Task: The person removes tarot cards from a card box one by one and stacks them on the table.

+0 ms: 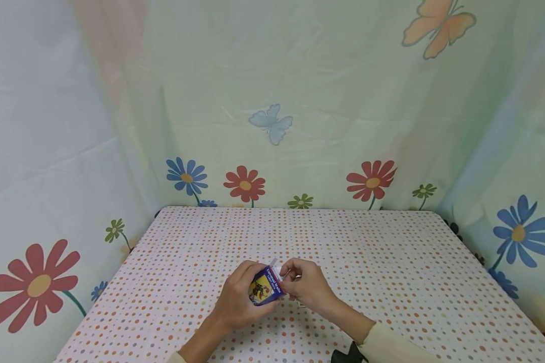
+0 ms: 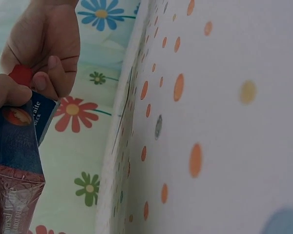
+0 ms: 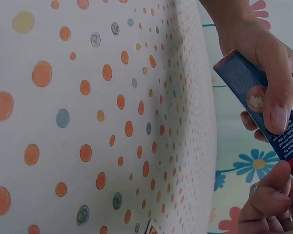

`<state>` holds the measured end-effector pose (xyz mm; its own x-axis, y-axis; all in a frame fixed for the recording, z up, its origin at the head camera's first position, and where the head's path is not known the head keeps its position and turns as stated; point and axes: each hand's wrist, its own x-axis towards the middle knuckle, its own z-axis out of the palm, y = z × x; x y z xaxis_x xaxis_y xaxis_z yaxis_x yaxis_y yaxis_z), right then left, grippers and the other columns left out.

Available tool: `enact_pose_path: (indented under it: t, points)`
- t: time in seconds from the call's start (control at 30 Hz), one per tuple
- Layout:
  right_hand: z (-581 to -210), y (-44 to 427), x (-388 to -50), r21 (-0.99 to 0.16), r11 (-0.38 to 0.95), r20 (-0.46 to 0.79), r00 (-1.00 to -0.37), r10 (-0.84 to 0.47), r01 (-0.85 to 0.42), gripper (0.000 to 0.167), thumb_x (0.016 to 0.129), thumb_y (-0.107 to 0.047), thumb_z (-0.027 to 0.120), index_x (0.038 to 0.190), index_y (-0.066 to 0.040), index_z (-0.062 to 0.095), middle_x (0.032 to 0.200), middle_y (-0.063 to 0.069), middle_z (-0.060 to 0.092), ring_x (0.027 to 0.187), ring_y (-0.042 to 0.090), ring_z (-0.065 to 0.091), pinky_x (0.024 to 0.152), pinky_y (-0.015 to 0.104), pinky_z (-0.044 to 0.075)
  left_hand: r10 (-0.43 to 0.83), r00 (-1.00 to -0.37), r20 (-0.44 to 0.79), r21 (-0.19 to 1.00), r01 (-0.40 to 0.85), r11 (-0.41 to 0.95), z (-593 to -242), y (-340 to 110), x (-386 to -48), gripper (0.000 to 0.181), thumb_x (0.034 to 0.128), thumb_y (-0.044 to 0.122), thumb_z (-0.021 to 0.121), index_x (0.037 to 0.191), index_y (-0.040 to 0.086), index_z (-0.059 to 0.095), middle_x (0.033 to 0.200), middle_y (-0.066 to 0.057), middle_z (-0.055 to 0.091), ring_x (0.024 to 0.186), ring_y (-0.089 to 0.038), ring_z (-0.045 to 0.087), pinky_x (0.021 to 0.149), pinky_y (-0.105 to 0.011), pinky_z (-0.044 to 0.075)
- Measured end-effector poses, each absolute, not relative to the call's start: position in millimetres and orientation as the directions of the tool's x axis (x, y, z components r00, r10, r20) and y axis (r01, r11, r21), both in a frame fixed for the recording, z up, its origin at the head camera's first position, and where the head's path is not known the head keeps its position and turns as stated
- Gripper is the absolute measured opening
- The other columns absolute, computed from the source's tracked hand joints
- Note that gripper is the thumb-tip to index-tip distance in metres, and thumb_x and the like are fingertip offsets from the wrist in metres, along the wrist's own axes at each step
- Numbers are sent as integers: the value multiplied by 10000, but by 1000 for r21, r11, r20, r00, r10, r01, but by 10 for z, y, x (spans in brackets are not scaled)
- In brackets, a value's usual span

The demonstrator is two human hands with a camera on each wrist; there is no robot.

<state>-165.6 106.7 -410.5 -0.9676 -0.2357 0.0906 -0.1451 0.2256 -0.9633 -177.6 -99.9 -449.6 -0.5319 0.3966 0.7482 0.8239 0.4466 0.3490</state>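
Note:
My left hand (image 1: pixel 241 297) grips a blue card box (image 1: pixel 267 286) with a yellow picture, tilted above the table; its thumb lies along a narrow side in the right wrist view. Curled at the box's red end, my right hand (image 1: pixel 310 286) pinches what looks like clear film, a bit of which (image 3: pixel 253 189) shows by its fingers. A translucent piece (image 1: pixel 273 262) sticks up beside the box in the head view. Wrinkled, shiny film (image 2: pixel 18 195) covers the box's near part in the left wrist view.
A dotted cloth (image 1: pixel 200 242) covers the table. Something small, partly hidden, lies on it (image 3: pixel 152 228) in the right wrist view. A black object (image 1: pixel 347 354) is at the near edge, beside the right sleeve. Flowered curtains (image 1: pixel 300 101) stand around the table.

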Motion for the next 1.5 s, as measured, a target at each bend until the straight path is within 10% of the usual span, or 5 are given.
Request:
enact_pose_path:
  t: [0.47, 1.5]
  points:
    - [-4137, 1149, -1718, -996, 82, -44, -955, -293, 21, 160, 922, -72, 709, 938, 58, 617, 757, 55, 653, 551, 129, 565, 453, 199, 405, 389, -532, 752, 362, 827, 431, -4488, -1015, -1778, 636, 712, 304, 892, 1242, 95, 609, 1143, -10, 601, 909, -86, 591, 783, -127, 508]
    - [-4208, 1264, -1760, -983, -97, -103, -907, -409, 156, 305, 918, -61, 636, 1138, 144, 587, 888, 113, 703, 639, 119, 622, 536, 185, 495, 379, -515, 769, 339, 831, 442, -4480, -1029, -1763, 667, 695, 319, 899, 1249, 84, 612, 1150, -16, 605, 927, -94, 592, 788, -139, 515]
